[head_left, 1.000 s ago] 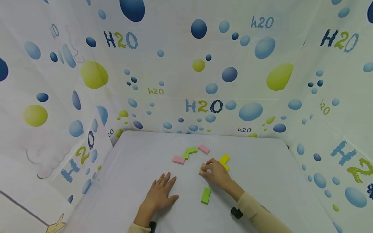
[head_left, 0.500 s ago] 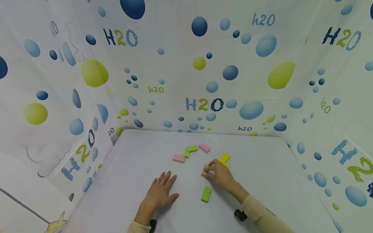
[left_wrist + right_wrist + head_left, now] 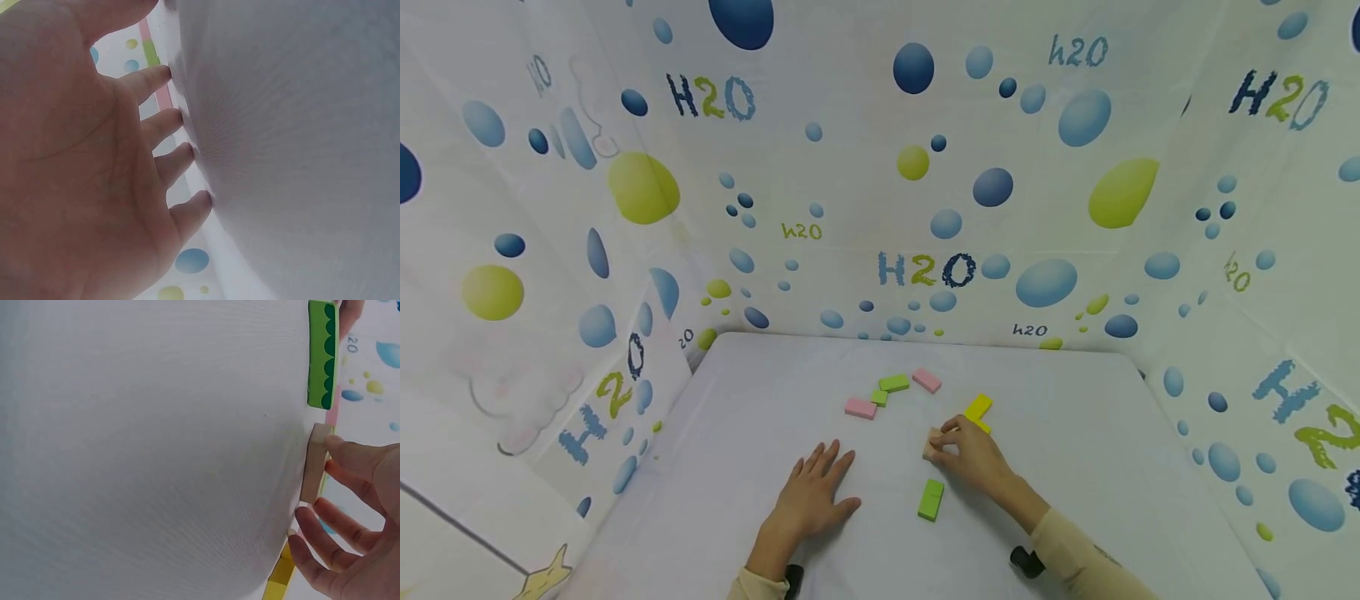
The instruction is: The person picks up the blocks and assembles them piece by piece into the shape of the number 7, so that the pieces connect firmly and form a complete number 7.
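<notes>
head view, reading the clock with twelve at the far edge of the white table (image 3: 737,467): the right hand (image 3: 976,454) keeps a narrow grip, pinching a wooden block (image 3: 315,465) between thumb and fingers, just right of the table's middle. whether the block bears on the table or is slightly raised cannot be told.

around that block, a scalloped green block (image 3: 931,501) lies near at six o'clock, two yellow blocks (image 3: 978,407) sit just beyond the hand at two, and a pink block (image 3: 927,381) lies at twelve. toward eleven is a green bar (image 3: 894,382); at ten a small green piece (image 3: 879,398) sits between the bar and a second pink block (image 3: 860,408).

at eight o'clock, well apart from the wooden block, the left hand (image 3: 808,500) is spread wide, holding nothing, its fingertips on the table in the left wrist view. past twelve hangs a curtain (image 3: 850,183) printed with bubbles and "h2o".
</notes>
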### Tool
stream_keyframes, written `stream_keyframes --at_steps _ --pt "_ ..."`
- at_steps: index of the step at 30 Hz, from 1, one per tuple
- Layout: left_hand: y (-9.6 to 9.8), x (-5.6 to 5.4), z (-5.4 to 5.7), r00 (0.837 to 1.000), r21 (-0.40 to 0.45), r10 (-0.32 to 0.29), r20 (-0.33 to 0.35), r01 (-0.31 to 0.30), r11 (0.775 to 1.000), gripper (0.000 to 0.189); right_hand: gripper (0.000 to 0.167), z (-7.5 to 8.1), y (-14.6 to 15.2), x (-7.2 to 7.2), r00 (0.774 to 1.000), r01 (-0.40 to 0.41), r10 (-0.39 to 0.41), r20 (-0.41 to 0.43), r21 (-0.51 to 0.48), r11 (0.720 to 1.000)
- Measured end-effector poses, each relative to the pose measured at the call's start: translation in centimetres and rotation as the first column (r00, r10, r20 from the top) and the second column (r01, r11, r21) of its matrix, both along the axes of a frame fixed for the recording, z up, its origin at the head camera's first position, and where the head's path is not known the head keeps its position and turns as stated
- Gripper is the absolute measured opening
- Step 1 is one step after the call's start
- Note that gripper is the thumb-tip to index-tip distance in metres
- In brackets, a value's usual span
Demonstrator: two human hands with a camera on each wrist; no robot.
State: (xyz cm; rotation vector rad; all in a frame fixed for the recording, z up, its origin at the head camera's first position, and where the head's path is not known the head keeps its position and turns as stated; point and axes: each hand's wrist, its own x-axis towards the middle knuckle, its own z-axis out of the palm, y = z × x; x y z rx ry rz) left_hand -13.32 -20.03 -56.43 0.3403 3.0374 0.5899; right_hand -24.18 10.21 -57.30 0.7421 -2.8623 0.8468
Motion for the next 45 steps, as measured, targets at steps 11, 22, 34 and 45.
stream_keyframes --at_steps 11,22,34,45 --pt "0.1 0.2 0.3 1.000 0.008 -0.001 -0.003 0.001 1.000 0.072 0.030 -0.2 0.4 0.7 1.000 -0.005 0.005 -0.012 -0.001 1.000" --pt "0.0 0.0 0.0 1.000 -0.005 -0.004 -0.007 0.004 1.000 0.073 0.030 -0.4 0.6 1.1 1.000 -0.002 0.002 -0.018 0.000 1.000" --pt "0.0 -0.2 -0.1 1.000 0.002 -0.003 0.004 0.003 1.000 0.074 0.030 -0.4 1.1 1.6 0.998 -0.030 0.029 -0.059 -0.017 0.999" --pt "0.2 0.0 0.5 1.000 -0.010 0.006 0.012 -0.006 1.000 0.073 0.027 -0.7 1.3 2.1 0.993 -0.051 0.047 -0.107 -0.037 0.998"
